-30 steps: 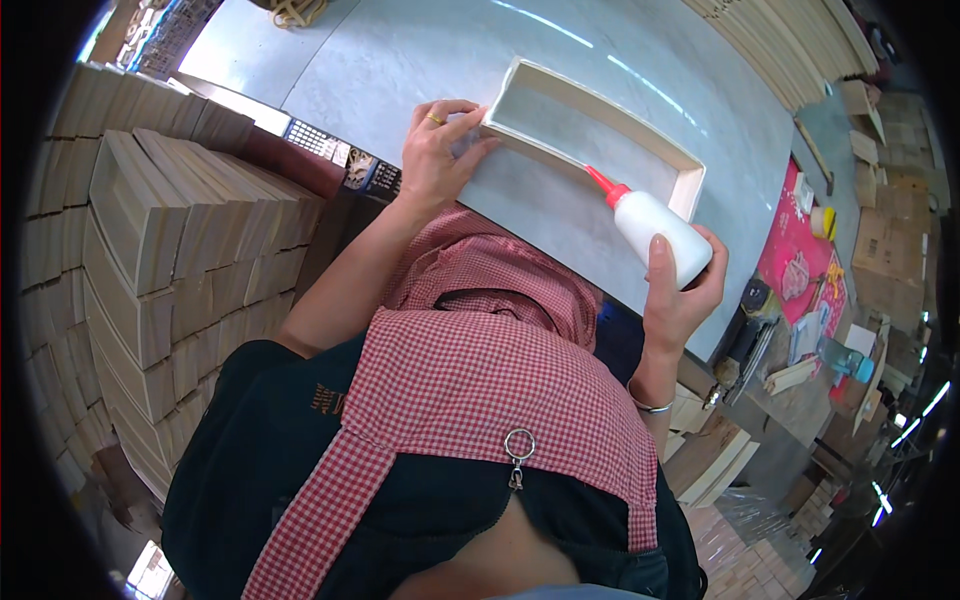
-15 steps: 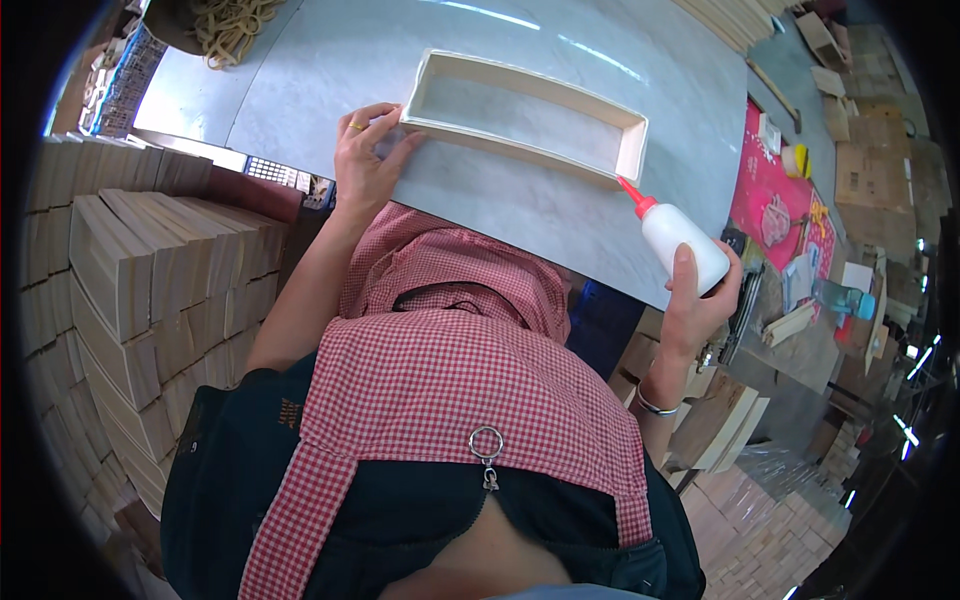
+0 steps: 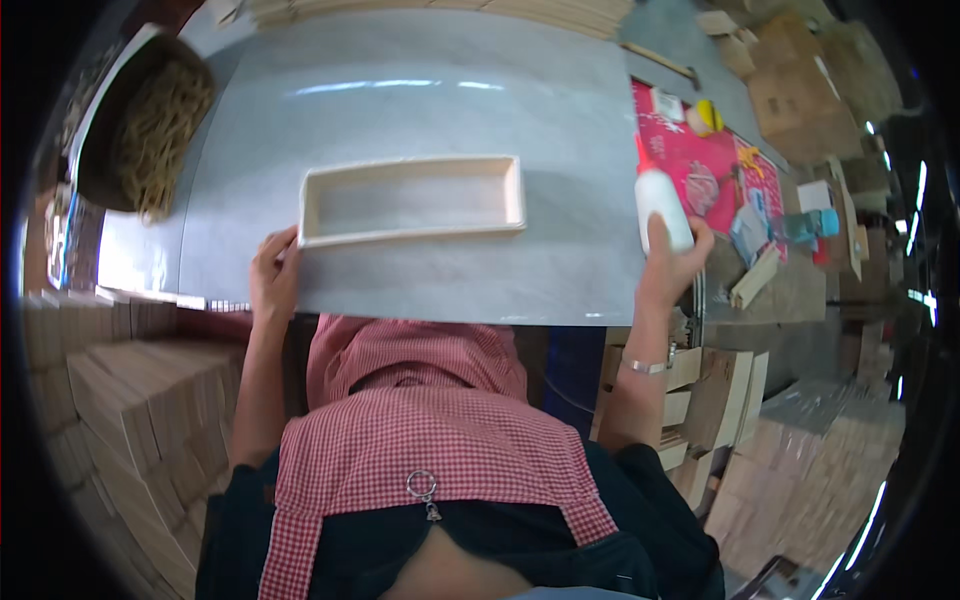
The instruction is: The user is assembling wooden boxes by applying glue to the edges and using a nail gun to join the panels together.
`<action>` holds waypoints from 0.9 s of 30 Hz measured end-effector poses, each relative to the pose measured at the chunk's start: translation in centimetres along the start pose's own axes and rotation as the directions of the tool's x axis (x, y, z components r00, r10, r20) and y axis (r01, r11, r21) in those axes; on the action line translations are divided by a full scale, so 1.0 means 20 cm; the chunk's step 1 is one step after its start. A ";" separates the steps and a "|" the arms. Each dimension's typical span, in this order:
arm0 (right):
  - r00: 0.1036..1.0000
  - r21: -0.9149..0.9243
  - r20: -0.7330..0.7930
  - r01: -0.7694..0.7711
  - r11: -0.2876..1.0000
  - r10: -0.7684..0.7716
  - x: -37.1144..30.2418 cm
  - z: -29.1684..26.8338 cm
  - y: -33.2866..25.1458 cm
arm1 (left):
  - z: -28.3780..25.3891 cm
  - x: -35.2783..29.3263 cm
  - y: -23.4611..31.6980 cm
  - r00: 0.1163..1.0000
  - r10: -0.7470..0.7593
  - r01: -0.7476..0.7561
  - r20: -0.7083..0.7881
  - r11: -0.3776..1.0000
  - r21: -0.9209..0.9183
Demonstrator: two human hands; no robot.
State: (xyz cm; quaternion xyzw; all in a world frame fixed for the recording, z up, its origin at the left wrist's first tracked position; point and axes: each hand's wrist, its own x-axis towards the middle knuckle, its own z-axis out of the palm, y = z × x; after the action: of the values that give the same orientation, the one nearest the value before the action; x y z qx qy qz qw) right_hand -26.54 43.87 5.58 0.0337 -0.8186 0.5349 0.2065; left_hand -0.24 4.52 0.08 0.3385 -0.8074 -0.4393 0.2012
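A long, shallow rectangular frame of pale wood (image 3: 410, 237) lies on the grey table, with the tabletop showing through its middle. My left hand (image 3: 273, 283) is at its near left corner, fingers closed against the wood. To the right of the frame and apart from it, my right hand (image 3: 675, 262) grips a white squeeze bottle (image 3: 655, 200) with a red nozzle. The bottle's nozzle points away from me, close to the table's right edge. What the bottle holds cannot be seen.
A bin of tan rubber bands (image 3: 160, 140) stands at the table's left. Wood strips (image 3: 430, 10) lie along the far edge. At the right, a pink mat (image 3: 700, 160) carries a yellow tape roll (image 3: 706, 118). Stacked wood pieces (image 3: 140, 400) rise at the lower left.
My right hand has drawn the bottle away from the frame's near right corner and turned its nozzle away from me. My left hand stays at the frame's left corner. The view has shifted.
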 end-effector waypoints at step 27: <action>0.733 -0.440 -0.679 -0.357 0.824 -0.045 -0.27 -1.08 0.59 | -0.05 0.46 0.01 0.867 -0.294 0.130 0.402 0.913 0.386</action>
State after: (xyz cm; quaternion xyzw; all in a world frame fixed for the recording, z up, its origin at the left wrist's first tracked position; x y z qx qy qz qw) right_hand -18.29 67.17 0.79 -0.2903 -0.8072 0.2726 0.4357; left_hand -6.04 -2.73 1.12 0.3450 -0.8534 -0.3765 -0.1049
